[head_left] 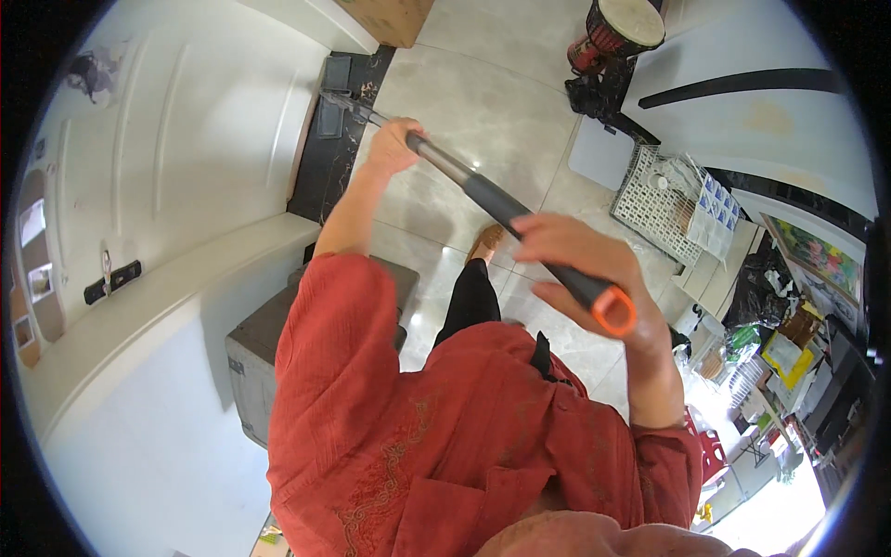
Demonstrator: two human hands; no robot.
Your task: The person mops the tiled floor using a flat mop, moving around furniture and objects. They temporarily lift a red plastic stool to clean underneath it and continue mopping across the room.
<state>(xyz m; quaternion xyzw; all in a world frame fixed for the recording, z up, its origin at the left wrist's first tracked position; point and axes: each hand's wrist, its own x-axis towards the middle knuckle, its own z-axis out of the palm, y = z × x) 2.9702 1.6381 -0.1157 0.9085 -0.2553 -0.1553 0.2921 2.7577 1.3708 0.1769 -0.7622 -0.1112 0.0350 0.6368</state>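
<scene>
Left fingers (400, 128) wrap the pole (497, 202) firmly; right fingers (549, 232) curl loosely round its near end. I'd press the head (331, 119) flat along the far-left sill (317, 178).

Through the head camera I could read no text, label, brand, number or sign. The blue-and-white patterned sheet (716, 215) by the white perforated basket (640, 190) and the yellow-edged sheet (787, 360) on the right were too small for me to make out any wording.
</scene>
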